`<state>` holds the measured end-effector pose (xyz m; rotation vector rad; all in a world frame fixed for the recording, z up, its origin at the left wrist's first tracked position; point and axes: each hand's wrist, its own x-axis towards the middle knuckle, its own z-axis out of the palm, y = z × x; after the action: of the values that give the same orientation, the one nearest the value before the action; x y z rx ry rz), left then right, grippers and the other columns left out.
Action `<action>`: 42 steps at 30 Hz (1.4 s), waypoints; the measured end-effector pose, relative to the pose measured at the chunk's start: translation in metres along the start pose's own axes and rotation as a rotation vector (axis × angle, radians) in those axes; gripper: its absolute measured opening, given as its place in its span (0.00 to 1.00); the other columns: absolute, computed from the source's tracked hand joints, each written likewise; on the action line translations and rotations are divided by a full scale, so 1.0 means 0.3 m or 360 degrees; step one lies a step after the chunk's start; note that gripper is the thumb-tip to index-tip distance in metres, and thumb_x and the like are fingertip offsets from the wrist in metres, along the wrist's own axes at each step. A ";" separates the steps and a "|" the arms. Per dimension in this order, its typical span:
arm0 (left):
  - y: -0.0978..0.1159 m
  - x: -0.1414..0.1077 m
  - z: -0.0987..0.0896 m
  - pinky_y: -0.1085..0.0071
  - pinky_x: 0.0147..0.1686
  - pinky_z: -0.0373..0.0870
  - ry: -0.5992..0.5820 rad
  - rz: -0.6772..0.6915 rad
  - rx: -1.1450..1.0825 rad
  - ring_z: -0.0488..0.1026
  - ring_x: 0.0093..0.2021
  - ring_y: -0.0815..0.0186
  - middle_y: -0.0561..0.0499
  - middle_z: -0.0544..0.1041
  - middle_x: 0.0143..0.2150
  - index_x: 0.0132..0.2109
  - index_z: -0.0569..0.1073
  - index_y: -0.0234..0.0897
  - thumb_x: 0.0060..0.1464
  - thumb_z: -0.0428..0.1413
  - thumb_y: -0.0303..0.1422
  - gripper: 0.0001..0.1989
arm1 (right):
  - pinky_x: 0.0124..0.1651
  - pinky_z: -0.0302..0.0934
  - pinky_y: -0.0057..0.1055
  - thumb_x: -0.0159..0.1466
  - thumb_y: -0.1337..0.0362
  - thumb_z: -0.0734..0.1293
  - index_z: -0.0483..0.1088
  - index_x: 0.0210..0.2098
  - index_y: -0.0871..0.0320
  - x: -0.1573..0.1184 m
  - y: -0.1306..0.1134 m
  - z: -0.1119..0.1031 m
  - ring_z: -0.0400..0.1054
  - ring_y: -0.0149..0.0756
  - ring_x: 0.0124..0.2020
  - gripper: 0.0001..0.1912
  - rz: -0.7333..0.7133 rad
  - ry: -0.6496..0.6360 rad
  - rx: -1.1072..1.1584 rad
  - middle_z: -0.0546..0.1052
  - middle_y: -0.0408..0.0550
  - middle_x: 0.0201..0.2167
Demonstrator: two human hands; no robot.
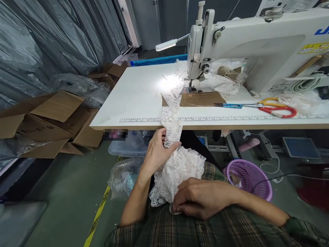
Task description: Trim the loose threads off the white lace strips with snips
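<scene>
White lace fabric (183,164) lies bunched on my lap, and a strip of it runs up over the table edge toward the sewing machine (196,51). At the table's front edge, my left hand (159,151) is closed round the strip, thumb across its front. Lower down, my right hand (196,197) pinches the near end of the bunched lace; its fingertips are partly hidden. More lace rests beside the needle and presser foot (191,86), under a bright lamp spot.
Red-handled scissors (279,111) and a blue tool (228,105) lie on the white table (123,92), behind a printed ruler strip (213,119). A purple basket (268,190) stands below right. Open cardboard boxes (61,106) fill the left, and a plastic bag (125,178) sits under the table.
</scene>
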<state>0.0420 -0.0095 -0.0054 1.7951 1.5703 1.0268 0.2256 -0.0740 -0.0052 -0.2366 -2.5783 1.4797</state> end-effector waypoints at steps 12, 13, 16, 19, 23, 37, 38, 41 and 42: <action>-0.053 -0.068 0.070 0.71 0.30 0.73 0.0049 -0.0923 -0.1851 0.77 0.29 0.65 0.49 0.80 0.32 0.38 0.76 0.35 0.52 0.62 0.48 0.18 | 0.49 0.67 0.28 0.67 0.70 0.63 0.78 0.47 0.62 -0.004 0.060 -0.028 0.77 0.36 0.44 0.14 0.0220 0.0058 0.0134 0.83 0.51 0.42; -0.043 -0.054 0.072 0.72 0.29 0.72 0.0057 -0.0947 -0.1841 0.76 0.29 0.66 0.49 0.80 0.32 0.37 0.76 0.35 0.49 0.65 0.47 0.19 | 0.49 0.67 0.28 0.67 0.70 0.63 0.78 0.47 0.62 -0.002 0.060 -0.026 0.77 0.36 0.43 0.14 0.0223 0.0054 0.0133 0.83 0.51 0.42; -0.022 -0.011 0.085 0.74 0.29 0.71 0.0039 -0.0985 -0.1688 0.76 0.30 0.68 0.50 0.81 0.35 0.37 0.78 0.34 0.38 0.73 0.39 0.20 | 0.49 0.67 0.27 0.66 0.70 0.63 0.78 0.48 0.61 -0.001 0.059 -0.022 0.77 0.36 0.44 0.14 0.0223 0.0044 0.0125 0.82 0.50 0.43; -0.030 0.002 0.097 0.76 0.32 0.70 0.0002 -0.0910 -0.1561 0.75 0.32 0.70 0.51 0.80 0.34 0.36 0.79 0.33 0.37 0.74 0.38 0.20 | 0.49 0.67 0.28 0.66 0.68 0.64 0.77 0.48 0.60 -0.018 0.062 -0.040 0.76 0.36 0.44 0.14 0.0250 0.0150 0.0075 0.82 0.50 0.43; -0.079 -0.063 0.062 0.75 0.32 0.69 -0.0169 -0.0721 -0.1363 0.71 0.29 0.71 0.54 0.75 0.28 0.31 0.75 0.34 0.40 0.72 0.43 0.20 | 0.49 0.66 0.35 0.68 0.64 0.64 0.77 0.47 0.60 -0.064 0.104 -0.113 0.73 0.38 0.43 0.13 0.0426 0.0666 -0.0049 0.80 0.54 0.43; 0.036 -0.252 -0.077 0.60 0.53 0.72 -0.0979 -0.0158 -0.0004 0.75 0.52 0.53 0.46 0.80 0.51 0.49 0.79 0.41 0.54 0.63 0.42 0.17 | 0.27 0.52 0.24 0.56 0.48 0.72 0.67 0.24 0.59 0.096 0.205 -0.231 0.55 0.26 0.23 0.21 0.0415 0.1698 0.1088 0.64 0.38 0.20; 0.030 -0.232 -0.107 0.60 0.51 0.73 -0.0839 -0.0163 0.0100 0.76 0.52 0.52 0.45 0.80 0.51 0.49 0.79 0.42 0.53 0.63 0.43 0.18 | 0.26 0.49 0.24 0.58 0.50 0.71 0.67 0.24 0.59 0.085 0.188 -0.220 0.52 0.25 0.23 0.19 0.0407 0.1642 0.0950 0.62 0.37 0.20; 0.001 -0.164 -0.185 0.61 0.47 0.74 -0.0217 -0.0074 0.0275 0.77 0.47 0.54 0.45 0.80 0.47 0.42 0.79 0.40 0.54 0.62 0.44 0.14 | 0.27 0.47 0.24 0.64 0.62 0.63 0.64 0.24 0.59 0.027 0.116 -0.175 0.51 0.26 0.25 0.13 0.0372 0.1217 0.0600 0.61 0.38 0.22; -0.006 -0.140 -0.198 0.61 0.47 0.74 -0.0002 -0.0029 0.0276 0.76 0.45 0.56 0.46 0.79 0.46 0.41 0.78 0.40 0.54 0.62 0.44 0.14 | 0.28 0.49 0.25 0.64 0.67 0.61 0.63 0.24 0.59 0.006 0.088 -0.157 0.53 0.26 0.26 0.11 0.0348 0.1024 0.0520 0.61 0.39 0.23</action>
<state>-0.0090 -0.0553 0.0184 1.8907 1.7173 0.9052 0.2355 -0.0208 -0.0044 -0.8164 -1.8248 1.5385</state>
